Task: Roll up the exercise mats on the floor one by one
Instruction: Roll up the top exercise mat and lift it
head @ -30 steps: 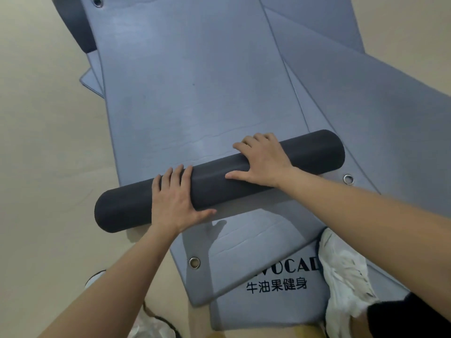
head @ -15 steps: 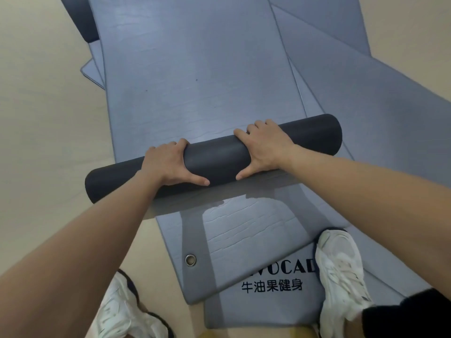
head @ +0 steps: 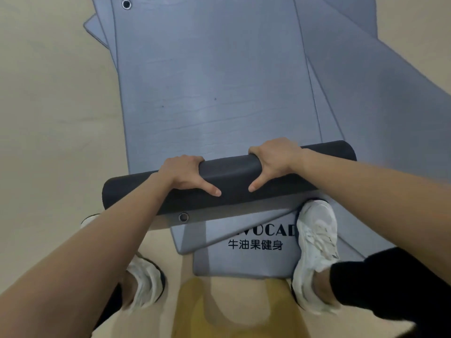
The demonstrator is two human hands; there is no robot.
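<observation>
A grey-blue exercise mat [head: 214,76] lies flat on the floor, and its near end is wound into a dark grey roll [head: 230,170] lying across the view. My left hand [head: 184,173] grips the roll left of its middle, fingers curled over the far side and thumb stretched along the near side. My right hand [head: 274,161] grips it right of the middle in the same way. The fingertips of both hands are hidden behind the roll.
Several more grey-blue mats [head: 380,113] lie fanned out beneath and to the right. One mat with black lettering [head: 256,242] pokes out under the roll. My white shoes [head: 314,250] stand on and beside the mats. Beige floor [head: 48,113] lies to the left.
Both hands went from lying flat on top of the roll to curling over its far side. The roll has moved forward along the mat and grown thicker; the near eyelet now sits just under it.
</observation>
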